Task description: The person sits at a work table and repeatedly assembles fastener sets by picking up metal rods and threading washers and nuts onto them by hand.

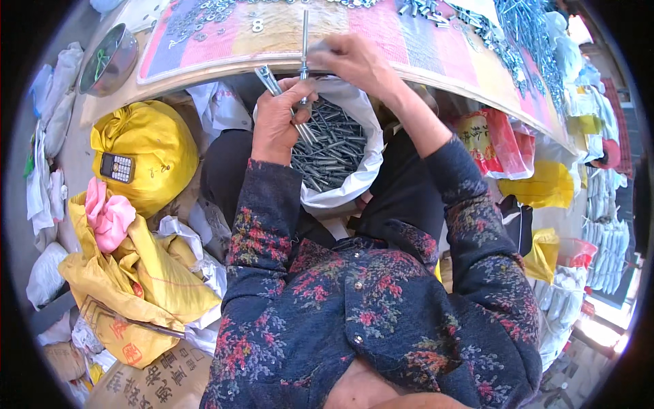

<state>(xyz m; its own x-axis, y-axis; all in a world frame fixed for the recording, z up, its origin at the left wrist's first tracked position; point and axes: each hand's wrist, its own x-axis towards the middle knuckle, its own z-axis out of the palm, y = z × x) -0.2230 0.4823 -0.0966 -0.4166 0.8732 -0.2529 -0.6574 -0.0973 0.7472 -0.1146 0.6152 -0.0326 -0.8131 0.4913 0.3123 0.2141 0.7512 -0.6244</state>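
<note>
My left hand (278, 126) is closed around several metal bolts. One long threaded bolt (304, 41) stands upright from its fingers, with a nut and washer partway down. A bundle of other bolts (267, 78) sticks out on the thumb side, and shanks show below the fist. Close to the upright bolt, my right hand (357, 65) has bent fingers whose tips are smeared by motion; whether they hold anything is not visible. Beneath both hands, between my knees, a white sack (373, 136) holds many dark metal bolts or sleeves (328, 153).
Ahead is a worktable with a striped cloth (238, 48), bearing washers (204, 13), small metal sleeves (426, 10) and a heap of long bolts (528, 34). A metal bowl (109, 61) stands at its left. Yellow sacks (157, 153) lie left, one with a phone (117, 168).
</note>
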